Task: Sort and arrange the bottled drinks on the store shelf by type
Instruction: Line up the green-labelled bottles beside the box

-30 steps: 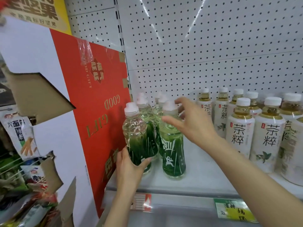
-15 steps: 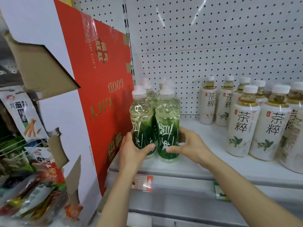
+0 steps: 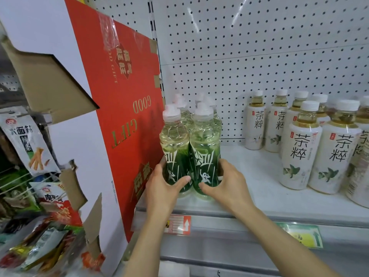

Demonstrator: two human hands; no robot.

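Nearest you, along the front lip of the white metal shelf [image 3: 269, 188], sit a red-and-white price tag [image 3: 177, 224] and a green-and-yellow price tag [image 3: 303, 235]. Just above the lip, near the shelf's left front corner, your left hand [image 3: 161, 188] wraps the base of the left green-labelled clear bottle with a white sports cap [image 3: 174, 148], thumb across its front and fingers curled around its left side. Your right hand [image 3: 227, 186] clamps the base of the right green-labelled clear bottle with a white sports cap [image 3: 205, 150] the same way, thumb in front, fingers round the right side. The two bottles stand upright and touching, both on the shelf. Directly behind them, more green-labelled bottles [image 3: 186, 110] of the same kind are packed close; how many, you cannot tell. A red cardboard gift box panel [image 3: 123, 120] leans just beside them on the left. Toward the right edge stand the white-labelled tea bottles with white caps [image 3: 299, 148], well apart from your pair, running back to the white pegboard back wall [image 3: 249, 56].
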